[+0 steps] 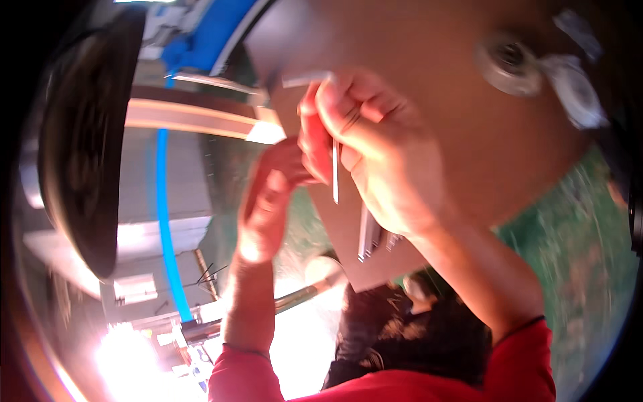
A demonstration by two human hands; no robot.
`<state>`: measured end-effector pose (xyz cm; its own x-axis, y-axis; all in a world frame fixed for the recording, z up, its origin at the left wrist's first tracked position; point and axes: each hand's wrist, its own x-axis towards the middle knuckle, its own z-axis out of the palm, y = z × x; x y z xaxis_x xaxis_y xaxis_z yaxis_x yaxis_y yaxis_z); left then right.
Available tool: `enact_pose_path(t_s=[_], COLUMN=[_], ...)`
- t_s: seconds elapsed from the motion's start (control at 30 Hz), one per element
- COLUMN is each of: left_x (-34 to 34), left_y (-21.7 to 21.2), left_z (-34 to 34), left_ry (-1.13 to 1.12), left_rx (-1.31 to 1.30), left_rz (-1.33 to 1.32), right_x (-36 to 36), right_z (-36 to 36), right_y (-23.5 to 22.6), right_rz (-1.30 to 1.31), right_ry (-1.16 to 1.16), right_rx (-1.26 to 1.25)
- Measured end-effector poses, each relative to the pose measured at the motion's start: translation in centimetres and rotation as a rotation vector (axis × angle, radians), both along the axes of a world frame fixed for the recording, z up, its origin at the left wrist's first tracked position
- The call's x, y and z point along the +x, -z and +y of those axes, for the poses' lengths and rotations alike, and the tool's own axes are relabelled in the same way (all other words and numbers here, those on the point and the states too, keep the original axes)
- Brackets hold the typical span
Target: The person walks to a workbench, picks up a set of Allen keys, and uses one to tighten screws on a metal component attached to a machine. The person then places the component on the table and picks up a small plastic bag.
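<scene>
Green flooring (pixel 569 228), streaked and blurred, surrounds a flat brown work surface (pixel 495 147) set at an angle to the view. Strong glare (pixel 127 362) fills the lower left; a bright blue strip (pixel 163 201) runs down that side, bowed by the lens.

Right hand (pixel 382 137): raised above the brown surface, fingers curled and clamped on a thin metal rod (pixel 335 174). The rod is straight, slender and silvery, with a bright highlight along its length. Its exposed section projects below the curled fingers, approximately vertical in the view, and ends in a plain tip. At the top of the same fist, 1 short pale strip (pixel 301 80) projects to the left; blur prevents telling whether it is part of the rod.

Left hand (pixel 268 197): positioned just beside the right, fingers directed toward it and partly bent. Contact between the 2 hands, and any grip by the left, cannot be determined.

Dark metal bars (pixel 368 234) lie near the lower edge of the brown surface, below the rod. At upper right rest 1 clear tape roll (pixel 492 70) and, beside it, 1 whitish translucent item (pixel 575 94).
</scene>
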<state>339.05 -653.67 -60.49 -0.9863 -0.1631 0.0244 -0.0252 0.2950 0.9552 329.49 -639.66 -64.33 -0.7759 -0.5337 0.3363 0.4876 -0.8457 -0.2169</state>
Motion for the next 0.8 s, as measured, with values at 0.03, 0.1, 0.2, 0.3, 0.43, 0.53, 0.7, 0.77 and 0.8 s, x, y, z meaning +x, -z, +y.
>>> enact_pose_path(t_s=[0.03, 0.1, 0.2, 0.3, 0.43, 0.53, 0.7, 0.77, 0.8], left_x=[0.5, 1.2, 1.3, 0.9, 0.4, -0.7, -1.4, -1.2, -1.2], left_y=[0.9, 1.6, 0.2, -2.9, -6.3, -7.4, -7.2, -7.1, -7.2], left_z=[0.1, 0.5, -0.1, -1.0, -0.1, 1.2, 3.0, 2.9, 2.8], left_ry=[0.034, -0.025, -0.216, -0.274, -0.070, -0.171, -0.276, -0.290, -0.297], left_rx=[0.014, -0.005, 0.123, 0.329, 0.241, 0.087, -0.164, -0.213, -0.236], left_rz=[0.002, 0.019, 0.240, 0.492, 0.592, 0.626, 0.662, 0.660, 0.665], right_x=[-0.2, -0.7, -1.3, -2.2, -0.4, 1.7, 2.2, 2.1, 2.1], right_z=[-0.5, -0.5, -0.2, -1.2, -4.2, -5.2, -6.0, -5.9, -5.8], right_y=[-0.9, -2.7, -2.8, -2.4, -1.0, -1.4, -1.1, -1.0, -0.8], right_rz=[-0.004, 0.021, 0.261, 0.486, 0.601, 0.646, 0.513, 0.517, 0.516], right_ry=[0.015, 0.124, 0.285, 0.558, 0.768, 0.892, 0.843, 0.813, 0.807], right_rx=[0.022, -0.015, 0.026, 0.060, 0.040, -0.053, -0.131, -0.122, -0.123])
